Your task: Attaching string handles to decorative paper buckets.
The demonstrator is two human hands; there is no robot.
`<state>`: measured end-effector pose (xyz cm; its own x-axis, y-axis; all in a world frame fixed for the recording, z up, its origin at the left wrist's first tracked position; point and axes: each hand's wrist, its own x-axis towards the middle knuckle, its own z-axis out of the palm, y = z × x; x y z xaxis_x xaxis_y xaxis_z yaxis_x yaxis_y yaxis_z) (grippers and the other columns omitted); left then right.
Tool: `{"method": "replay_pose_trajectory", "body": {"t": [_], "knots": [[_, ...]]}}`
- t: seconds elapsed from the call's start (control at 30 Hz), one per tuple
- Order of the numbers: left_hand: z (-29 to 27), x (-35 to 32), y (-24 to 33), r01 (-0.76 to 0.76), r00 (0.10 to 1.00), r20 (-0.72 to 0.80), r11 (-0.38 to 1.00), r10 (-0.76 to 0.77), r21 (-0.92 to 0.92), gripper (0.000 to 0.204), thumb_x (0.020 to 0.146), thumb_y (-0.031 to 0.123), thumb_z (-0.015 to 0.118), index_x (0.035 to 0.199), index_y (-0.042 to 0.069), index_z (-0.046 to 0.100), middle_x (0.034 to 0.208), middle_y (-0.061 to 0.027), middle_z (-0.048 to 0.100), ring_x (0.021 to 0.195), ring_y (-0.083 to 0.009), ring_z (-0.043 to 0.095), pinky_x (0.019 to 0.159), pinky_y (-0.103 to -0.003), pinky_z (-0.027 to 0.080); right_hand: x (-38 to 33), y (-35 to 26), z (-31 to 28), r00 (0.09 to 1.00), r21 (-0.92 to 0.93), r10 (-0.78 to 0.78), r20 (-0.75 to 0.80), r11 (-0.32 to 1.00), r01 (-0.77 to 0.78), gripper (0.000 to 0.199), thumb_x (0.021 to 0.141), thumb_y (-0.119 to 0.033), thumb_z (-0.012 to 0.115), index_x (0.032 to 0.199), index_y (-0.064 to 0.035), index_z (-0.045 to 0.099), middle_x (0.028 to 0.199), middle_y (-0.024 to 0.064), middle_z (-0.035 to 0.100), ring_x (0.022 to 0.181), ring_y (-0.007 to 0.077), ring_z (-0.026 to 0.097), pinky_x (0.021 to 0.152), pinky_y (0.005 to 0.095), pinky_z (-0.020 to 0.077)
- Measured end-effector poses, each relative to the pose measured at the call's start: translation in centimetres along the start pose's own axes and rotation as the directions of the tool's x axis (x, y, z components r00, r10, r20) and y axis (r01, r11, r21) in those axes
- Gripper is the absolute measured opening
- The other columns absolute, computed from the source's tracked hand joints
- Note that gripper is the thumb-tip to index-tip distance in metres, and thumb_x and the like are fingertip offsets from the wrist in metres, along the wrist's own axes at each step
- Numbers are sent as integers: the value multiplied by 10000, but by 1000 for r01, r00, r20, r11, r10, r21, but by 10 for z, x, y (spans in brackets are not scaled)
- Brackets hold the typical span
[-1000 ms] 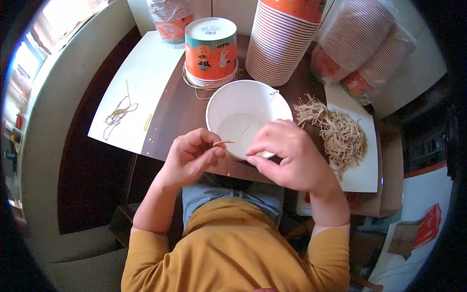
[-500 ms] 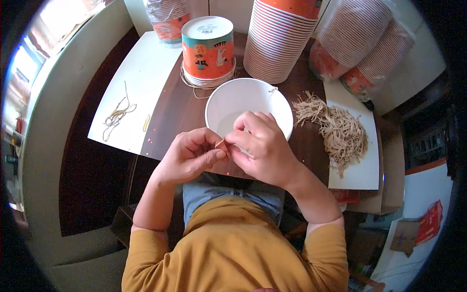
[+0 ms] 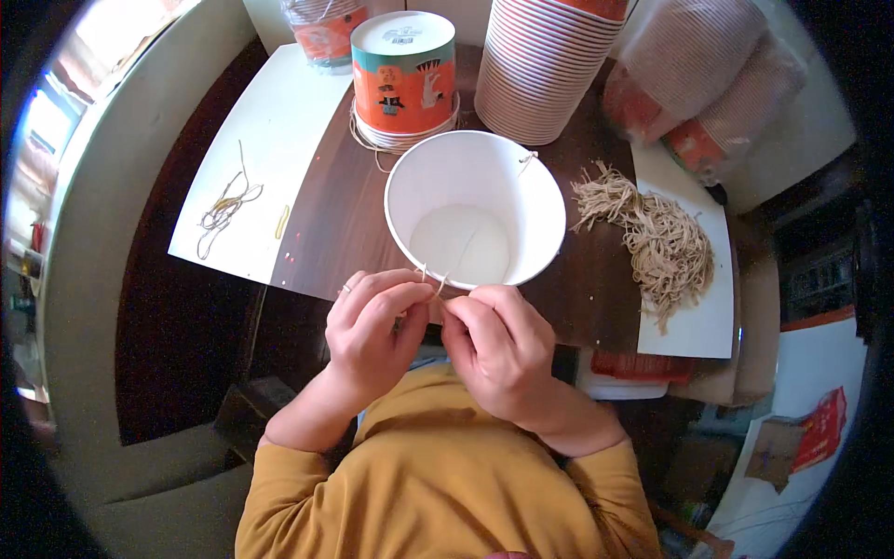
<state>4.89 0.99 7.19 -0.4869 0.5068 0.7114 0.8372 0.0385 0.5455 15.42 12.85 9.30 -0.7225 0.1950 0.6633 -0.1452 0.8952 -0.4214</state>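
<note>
A white paper bucket (image 3: 410, 200) sits near the table's front edge, its mouth tipped toward me so the bottom shows. At its near rim a thin tan string (image 3: 441, 285) forms a small loop. My left hand (image 3: 372, 331) pinches the string between thumb and forefinger, a ring on one finger. Close beside it, my right hand (image 3: 503, 345) is closed in a pinch on the same string. Their fingertips almost meet and hide part of it. Another bit of knotted string (image 3: 528, 157) shows at the bucket's far right rim.
An upside-down orange-and-green bucket (image 3: 403, 88) with string around its base stands behind. Right of it rises a tall bucket stack (image 3: 545, 70); plastic-wrapped stacks (image 3: 694, 70) are at far right. A bundle of tan strings (image 3: 666, 247) lies right, loose cords (image 3: 223, 214) left.
My hands have drawn back slightly toward me, and my right hand has come down from over the bucket. More of the bucket's inside now shows, with the string loop at its near rim.
</note>
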Motion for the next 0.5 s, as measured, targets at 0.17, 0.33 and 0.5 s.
{"method": "replay_pose_trajectory", "body": {"t": [0.17,0.33,0.5], "knots": [[-1,-4,-1,-125,986,-80,972,143,199,236,676,-51,685,882,49,627,858,-74,664,721,-198,602,614,-304,428,-4,8,13,999,-33,1,-50,999,-3,214,695,30,693,881,-23,600,795,88,558,646,236,587,549,323,478],[6,-20,1,566,771,38,658,-635,-497,66,820,-27,653,846,-9,595,829,-73,652,737,-112,603,663,-230,490,-8,11,26,994,-133,-53,-97,990,40,211,706,11,680,899,-24,603,810,85,564,640,236,580,541,336,466],[11,-23,-9,516,697,219,267,-683,-814,87,829,-39,648,892,-29,589,877,-111,672,801,-133,646,749,-248,533,-11,24,45,994,-80,-28,-107,997,19,201,727,15,664,918,-16,608,833,89,572,659,246,582,565,329,471]]}}
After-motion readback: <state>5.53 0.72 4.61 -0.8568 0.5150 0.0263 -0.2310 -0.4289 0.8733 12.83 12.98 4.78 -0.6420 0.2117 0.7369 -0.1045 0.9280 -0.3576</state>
